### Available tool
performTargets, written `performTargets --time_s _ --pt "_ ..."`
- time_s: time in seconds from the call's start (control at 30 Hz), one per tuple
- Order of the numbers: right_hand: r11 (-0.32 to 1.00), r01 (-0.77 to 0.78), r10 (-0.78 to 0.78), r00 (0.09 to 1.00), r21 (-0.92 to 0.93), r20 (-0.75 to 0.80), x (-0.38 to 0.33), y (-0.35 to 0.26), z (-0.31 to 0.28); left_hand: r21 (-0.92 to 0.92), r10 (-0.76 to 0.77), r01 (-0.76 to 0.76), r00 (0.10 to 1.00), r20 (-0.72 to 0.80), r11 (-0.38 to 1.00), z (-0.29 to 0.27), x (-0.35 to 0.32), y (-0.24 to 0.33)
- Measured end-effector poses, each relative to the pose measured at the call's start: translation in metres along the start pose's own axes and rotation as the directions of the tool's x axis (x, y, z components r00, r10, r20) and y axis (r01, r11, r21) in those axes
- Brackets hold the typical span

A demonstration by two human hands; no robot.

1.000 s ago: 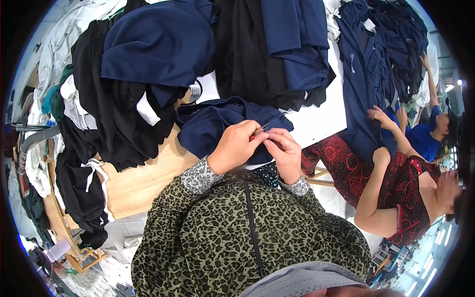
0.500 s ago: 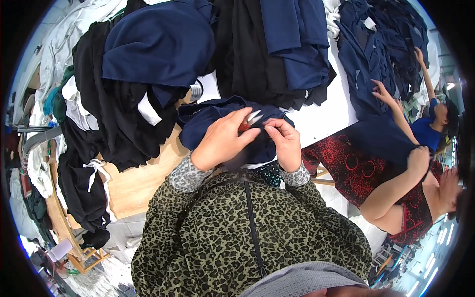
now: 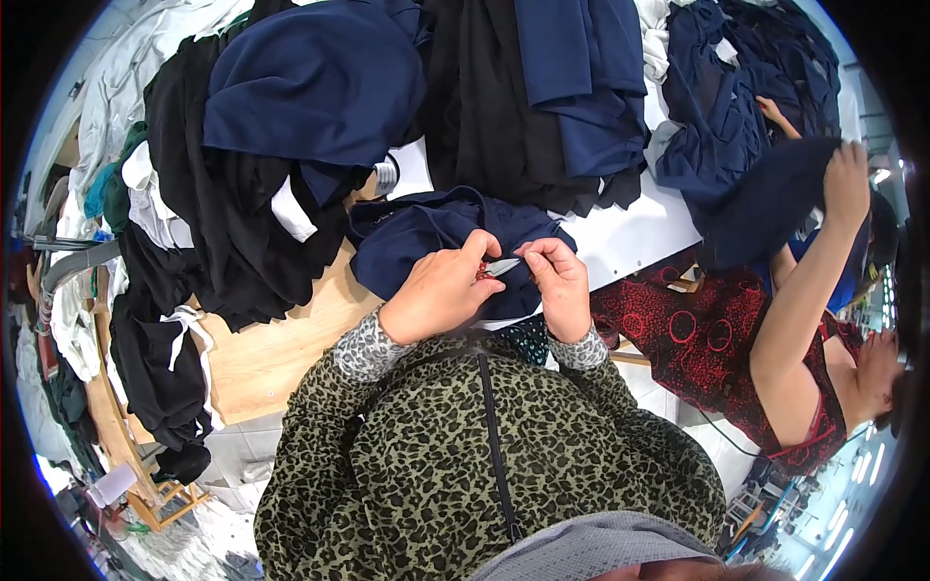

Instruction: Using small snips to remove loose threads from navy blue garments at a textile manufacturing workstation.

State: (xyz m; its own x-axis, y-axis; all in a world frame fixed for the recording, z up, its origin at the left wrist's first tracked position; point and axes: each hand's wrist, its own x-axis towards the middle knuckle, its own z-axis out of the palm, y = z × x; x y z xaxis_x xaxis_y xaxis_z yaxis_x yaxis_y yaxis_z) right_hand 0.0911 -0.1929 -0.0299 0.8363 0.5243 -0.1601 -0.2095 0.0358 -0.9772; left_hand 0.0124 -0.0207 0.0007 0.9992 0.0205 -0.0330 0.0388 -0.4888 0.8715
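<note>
My left hand (image 3: pixel 436 290) is closed around small thread snips (image 3: pixel 503 267) with red handles, their pale blades pointing right. Just beyond the blade tips, my right hand (image 3: pixel 563 288) pinches thumb and forefinger together on something too fine to make out. Beneath and behind both hands lies a crumpled navy garment (image 3: pixel 412 229), bunched at the near edge of the table. Part of it is hidden by my hands.
Black garments (image 3: pixel 475 107) and folded navy ones (image 3: pixel 601 126) are heaped across the white tabletop (image 3: pixel 635 232). A big navy bundle (image 3: pixel 310 82) tops the left pile, beside a wooden tabletop (image 3: pixel 266 363). At right, a person in a red-and-black dress (image 3: pixel 693 320) lifts navy cloth (image 3: pixel 760 198).
The snips' blades have come down and closed together, now level with my right fingertips. At right, the person's arm has risen, pulling the navy cloth up.
</note>
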Motion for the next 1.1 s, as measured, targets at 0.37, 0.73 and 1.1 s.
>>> performTargets --time_s 0.37,0.73,1.1 --pt "0.975 0.159 -0.161 0.987 -0.158 0.001 0.000 0.002 0.000 0.010 -0.022 0.022 0.999 0.023 1.000 0.001 0.003 -0.001" --pt "0.973 0.164 -0.163 0.986 -0.160 0.020 -0.002 -0.002 -0.002 -0.026 0.026 -0.025 1.000 0.014 0.999 0.004 0.004 -0.004" --pt "0.981 0.063 -0.046 0.994 0.183 -0.094 -0.008 0.005 0.006 -0.037 0.107 -0.143 0.867 -0.487 0.989 0.045 -0.012 -0.020"
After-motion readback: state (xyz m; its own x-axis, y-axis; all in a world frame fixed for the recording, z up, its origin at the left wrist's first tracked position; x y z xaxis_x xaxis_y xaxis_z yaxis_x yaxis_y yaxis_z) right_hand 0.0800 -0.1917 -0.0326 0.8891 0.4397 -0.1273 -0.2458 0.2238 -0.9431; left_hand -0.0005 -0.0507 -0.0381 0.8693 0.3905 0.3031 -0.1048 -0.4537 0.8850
